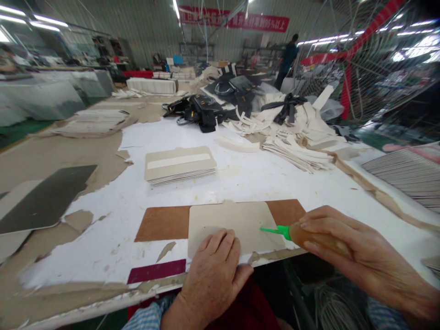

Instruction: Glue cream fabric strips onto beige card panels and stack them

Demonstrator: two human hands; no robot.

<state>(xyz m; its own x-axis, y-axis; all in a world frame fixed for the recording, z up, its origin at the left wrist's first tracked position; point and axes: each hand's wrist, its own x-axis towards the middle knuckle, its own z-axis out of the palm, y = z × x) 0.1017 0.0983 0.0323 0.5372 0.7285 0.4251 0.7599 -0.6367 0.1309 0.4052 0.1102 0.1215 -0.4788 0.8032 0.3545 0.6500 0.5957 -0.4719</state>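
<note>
"How does your left hand (213, 270) lie?"

"Palm down over the near edge of the beige panel (237, 217), fingers together and slightly bent, thumb spread to the side. I see nothing gripped in it."

"And your right hand (354, 250)?"

"Closed around the wooden handle of my green-shanked awl (283, 232). It slants in from the right, its point at the panel's right half; whether it touches, I cannot tell."

"Where is the panel?"

"In front of me, at the near edge of the white-topped table (254, 181), with brown material (163, 224) showing from beneath it on both sides."

"What else is about?"

"A maroon strip (157, 271) lies left of my left hand. Farther in sits a stack of beige panels (180, 172), a pale band across the top one. Beyond that I see black bags (202, 110) and, to their right, a heap of cream strips (299, 151)."
</note>
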